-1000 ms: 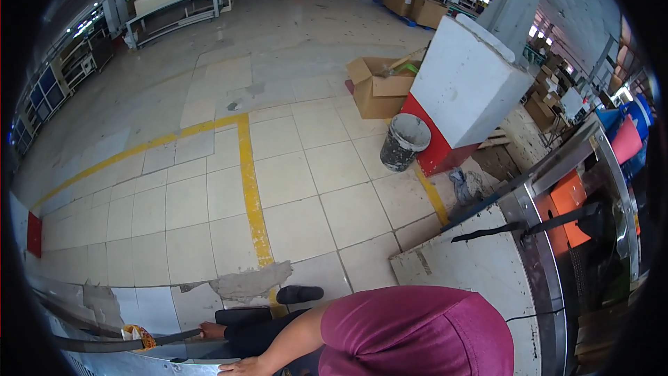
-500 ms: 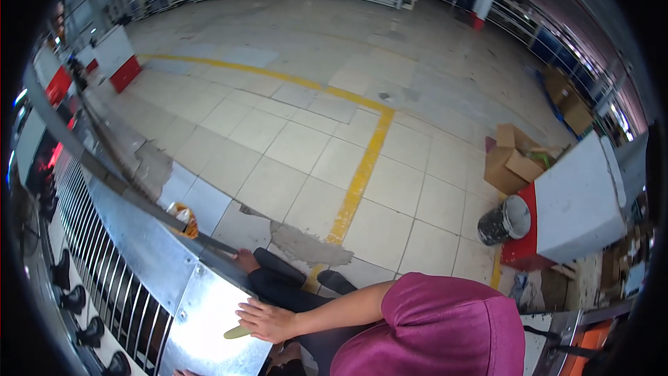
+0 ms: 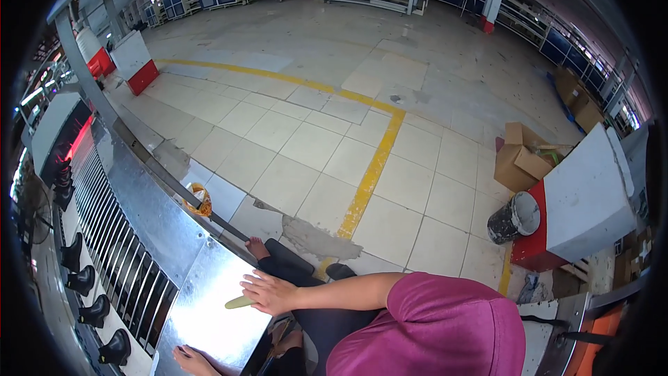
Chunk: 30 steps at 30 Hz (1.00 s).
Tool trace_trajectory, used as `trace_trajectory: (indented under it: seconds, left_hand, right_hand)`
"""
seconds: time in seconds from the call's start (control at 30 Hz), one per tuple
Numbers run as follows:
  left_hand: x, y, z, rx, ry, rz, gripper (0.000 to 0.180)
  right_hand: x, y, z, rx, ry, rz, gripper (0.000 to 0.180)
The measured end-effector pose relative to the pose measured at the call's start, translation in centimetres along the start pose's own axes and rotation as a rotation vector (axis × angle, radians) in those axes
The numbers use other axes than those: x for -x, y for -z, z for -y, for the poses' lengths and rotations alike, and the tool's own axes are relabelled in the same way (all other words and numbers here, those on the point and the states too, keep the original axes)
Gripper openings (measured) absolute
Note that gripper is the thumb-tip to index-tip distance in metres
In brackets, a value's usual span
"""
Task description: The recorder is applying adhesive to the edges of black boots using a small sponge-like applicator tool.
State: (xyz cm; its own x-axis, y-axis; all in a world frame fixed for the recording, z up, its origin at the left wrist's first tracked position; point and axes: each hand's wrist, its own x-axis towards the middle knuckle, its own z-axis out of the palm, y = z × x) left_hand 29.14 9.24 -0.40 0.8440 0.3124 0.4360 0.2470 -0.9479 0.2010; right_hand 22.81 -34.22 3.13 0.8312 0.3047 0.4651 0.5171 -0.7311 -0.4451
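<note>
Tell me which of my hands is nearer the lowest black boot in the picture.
Left. Your left hand is apart from the black boot, to its right in the picture; your right hand is farther right and higher.

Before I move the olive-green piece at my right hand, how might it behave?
The olive-green piece sticks out straight, so it's probably stiff. Being slim, it's likely light, though the right hand hides the rest. The smooth, shiny metal sheet below may let it slide.

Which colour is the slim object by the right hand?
The slim object is dull green; best view: head.
</note>
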Motion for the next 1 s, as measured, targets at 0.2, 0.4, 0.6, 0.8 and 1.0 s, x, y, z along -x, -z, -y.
trace_trajectory:
  seconds: [0.2,0.4,0.6,0.8,1.0]
  left_hand:
    - [0.8,-1.4,-0.8,-0.036,-0.014,0.196,0.055]
    - [2.7,-0.1,-1.1,-0.087,-0.054,0.293,0.056]
    - [5.0,0.1,-2.0,-0.099,-0.003,0.256,0.055]
    - [6.5,1.2,-2.8,-0.172,0.039,0.224,0.056]
    - [6.2,2.2,-5.3,-0.044,0.041,0.230,0.051]
  right_hand:
    - [1.2,0.7,-1.2,0.127,0.007,-0.046,0.045]
    - [1.1,0.3,-0.7,0.127,0.024,-0.031,0.047]
    - [1.2,0.2,-0.9,0.134,0.030,-0.060,0.047]
    - [0.9,0.5,-0.8,0.103,0.007,0.000,0.046]
    - [1.1,1.4,-1.8,0.139,0.011,-0.011,0.046]
